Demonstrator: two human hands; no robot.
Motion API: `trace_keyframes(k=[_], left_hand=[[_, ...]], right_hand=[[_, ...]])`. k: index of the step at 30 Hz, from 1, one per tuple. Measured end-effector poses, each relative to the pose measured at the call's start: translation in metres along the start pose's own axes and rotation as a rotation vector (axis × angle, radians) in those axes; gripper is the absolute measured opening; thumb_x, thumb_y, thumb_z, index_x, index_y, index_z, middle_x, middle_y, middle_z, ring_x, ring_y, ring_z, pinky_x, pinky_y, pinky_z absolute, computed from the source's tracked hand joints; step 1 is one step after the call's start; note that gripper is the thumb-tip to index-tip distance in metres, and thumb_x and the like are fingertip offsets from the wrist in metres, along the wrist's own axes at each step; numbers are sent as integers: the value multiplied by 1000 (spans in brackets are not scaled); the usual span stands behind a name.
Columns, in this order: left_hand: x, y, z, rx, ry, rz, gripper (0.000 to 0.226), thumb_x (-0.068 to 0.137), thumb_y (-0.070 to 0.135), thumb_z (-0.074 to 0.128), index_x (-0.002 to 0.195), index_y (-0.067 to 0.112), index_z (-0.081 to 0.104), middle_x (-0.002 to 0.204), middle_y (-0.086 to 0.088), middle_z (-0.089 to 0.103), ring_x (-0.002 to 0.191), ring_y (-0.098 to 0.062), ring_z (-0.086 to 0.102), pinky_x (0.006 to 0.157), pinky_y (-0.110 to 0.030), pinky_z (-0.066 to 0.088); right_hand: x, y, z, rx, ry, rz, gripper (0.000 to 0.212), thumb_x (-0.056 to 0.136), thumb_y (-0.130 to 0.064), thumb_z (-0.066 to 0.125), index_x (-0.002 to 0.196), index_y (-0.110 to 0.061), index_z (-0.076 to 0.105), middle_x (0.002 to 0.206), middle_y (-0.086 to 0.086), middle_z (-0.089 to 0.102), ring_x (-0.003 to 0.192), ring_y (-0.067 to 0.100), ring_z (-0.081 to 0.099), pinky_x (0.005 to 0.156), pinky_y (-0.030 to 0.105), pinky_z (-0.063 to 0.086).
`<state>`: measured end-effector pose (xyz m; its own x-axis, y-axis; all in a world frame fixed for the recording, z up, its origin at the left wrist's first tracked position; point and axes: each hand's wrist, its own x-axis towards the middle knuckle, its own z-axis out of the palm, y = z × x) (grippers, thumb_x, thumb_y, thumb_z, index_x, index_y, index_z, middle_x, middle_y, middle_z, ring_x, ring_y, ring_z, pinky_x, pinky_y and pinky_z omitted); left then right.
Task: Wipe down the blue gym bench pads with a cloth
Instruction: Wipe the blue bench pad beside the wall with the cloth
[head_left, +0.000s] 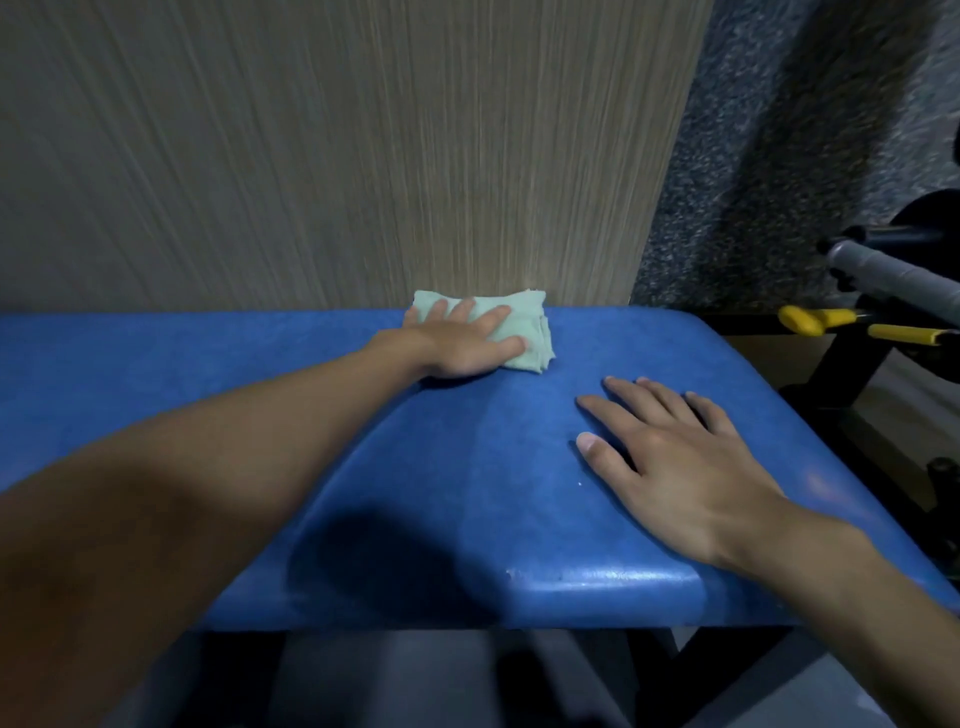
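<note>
A blue bench pad (441, 467) fills the lower half of the view, its far edge against a wall. A folded pale green cloth (524, 325) lies on the pad near that far edge. My left hand (462, 343) lies flat on the cloth with straight fingers pressing it onto the pad. My right hand (670, 467) rests flat on the pad to the right, fingers spread, holding nothing. A small white scuff shows at the pad's near edge.
A beige wood-grain wall panel (337, 156) stands right behind the pad. To the right are a dark speckled wall (769, 156), a grey-wrapped bar handle (883, 273), yellow-tipped levers (810, 319) and black frame parts (841, 374). Grey floor shows below the pad.
</note>
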<state>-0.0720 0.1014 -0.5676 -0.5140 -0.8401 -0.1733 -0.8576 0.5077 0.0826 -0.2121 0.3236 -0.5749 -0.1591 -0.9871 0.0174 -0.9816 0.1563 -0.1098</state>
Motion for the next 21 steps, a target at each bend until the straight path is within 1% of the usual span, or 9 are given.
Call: trace_keyframes(k=[2,7,11,16,19,21], left_hand=[[9,0,-3,-4,10,-9,82,76,85,11,151,55,1,167,8,-2,153,-24,-6,118,-56,-2],[-17,4,7,-23,6,1,76,83,83,12,152,55,-4,167,5,-8,153,-25,-11,119,-53,-9],[-79,16,19,6,16,65,69,91,75,15,152,51,-6,167,2,-11,152,-26,-13,120,-52,-9],[-161,22,40,37,54,110,69,91,76,14,151,53,-10,166,5,-14,152,-23,-16,120,-51,-9],[-192,24,46,68,62,104,70,90,76,13,150,52,-13,166,5,-17,151,-22,-18,120,-50,-9],[-201,25,45,46,76,103,69,91,75,16,149,55,-13,166,4,-16,152,-22,-17,120,-51,-8]], right_hand=[[1,0,0,-2,7,2,67,89,-63,4,152,-43,17,163,-15,7,150,9,-1,121,41,0],[1,1,1,6,5,8,62,93,-62,8,152,-43,19,163,-15,10,149,9,2,121,40,1],[4,3,3,6,2,15,62,94,-63,11,152,-43,20,163,-14,11,150,10,3,121,42,1],[3,5,4,31,9,18,59,97,-62,15,152,-42,23,163,-13,14,150,11,6,121,43,2],[0,3,2,34,-1,18,59,98,-60,16,153,-41,23,164,-11,14,151,13,6,122,44,2],[-3,1,-1,-35,39,13,57,99,-58,17,152,-40,27,164,-8,13,151,14,6,121,46,-3]])
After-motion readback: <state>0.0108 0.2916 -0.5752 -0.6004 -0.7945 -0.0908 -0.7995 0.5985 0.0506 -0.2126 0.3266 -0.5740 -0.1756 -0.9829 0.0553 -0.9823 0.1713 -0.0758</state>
